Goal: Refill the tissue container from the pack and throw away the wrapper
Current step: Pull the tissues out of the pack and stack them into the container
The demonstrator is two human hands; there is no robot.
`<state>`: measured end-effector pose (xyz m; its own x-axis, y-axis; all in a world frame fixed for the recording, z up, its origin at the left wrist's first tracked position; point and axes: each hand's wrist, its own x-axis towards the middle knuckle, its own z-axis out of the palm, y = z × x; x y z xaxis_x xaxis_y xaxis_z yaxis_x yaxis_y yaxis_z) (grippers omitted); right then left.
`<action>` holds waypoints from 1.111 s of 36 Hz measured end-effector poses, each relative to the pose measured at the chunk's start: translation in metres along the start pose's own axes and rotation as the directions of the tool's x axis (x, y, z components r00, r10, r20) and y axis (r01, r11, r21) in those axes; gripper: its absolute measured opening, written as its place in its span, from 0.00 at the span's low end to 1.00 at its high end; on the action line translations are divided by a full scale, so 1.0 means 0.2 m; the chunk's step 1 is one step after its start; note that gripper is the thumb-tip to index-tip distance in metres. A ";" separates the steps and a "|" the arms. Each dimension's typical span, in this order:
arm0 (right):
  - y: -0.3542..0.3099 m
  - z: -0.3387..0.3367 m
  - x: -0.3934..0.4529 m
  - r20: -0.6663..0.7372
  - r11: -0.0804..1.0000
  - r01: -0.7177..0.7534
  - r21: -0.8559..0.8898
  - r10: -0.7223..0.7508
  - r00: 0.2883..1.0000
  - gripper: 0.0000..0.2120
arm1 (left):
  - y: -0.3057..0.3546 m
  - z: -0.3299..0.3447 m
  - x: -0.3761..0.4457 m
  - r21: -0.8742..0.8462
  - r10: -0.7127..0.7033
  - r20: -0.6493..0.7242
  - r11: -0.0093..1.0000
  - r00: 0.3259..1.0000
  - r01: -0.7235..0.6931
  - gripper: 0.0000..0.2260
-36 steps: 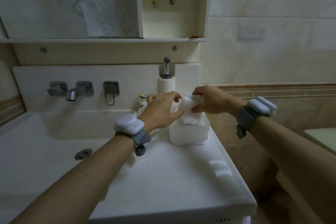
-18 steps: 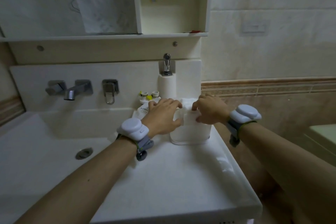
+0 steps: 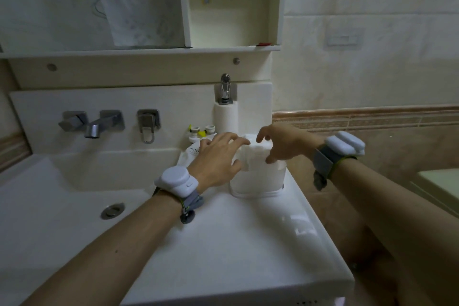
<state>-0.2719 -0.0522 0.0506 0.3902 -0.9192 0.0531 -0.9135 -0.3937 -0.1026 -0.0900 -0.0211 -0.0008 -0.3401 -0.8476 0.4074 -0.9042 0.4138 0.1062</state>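
Tissue container (image 3: 257, 179) | left hand (image 3: 218, 159) spread over rim | right hand (image 3: 285, 144) fingertips (loosely curled) on tissues (image 3: 258, 154)

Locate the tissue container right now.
Head view: the tissue container stands on the right side of the sink counter, in front of the paper roll, between the left hand and right hand.

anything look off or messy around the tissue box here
Slightly: the white tissue stack stands proud of the translucent white plastic container, not pushed fully in. Both hands hover open at it. A white printed pouch lies slumped behind the left hand.
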 end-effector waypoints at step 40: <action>-0.45 -0.03 0.00 0.179 0.537 -0.228 0.812 0.142 0.973 0.10 | -0.40 -0.25 -0.36 -0.212 -0.282 0.614 0.841 0.738 0.498 0.55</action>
<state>-0.1905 -0.0158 0.0665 0.2706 -0.9523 -0.1410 -0.4864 -0.0089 -0.8737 0.0192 0.0242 0.0069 -0.1543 -0.9457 -0.2860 -0.8748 -0.0037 0.4845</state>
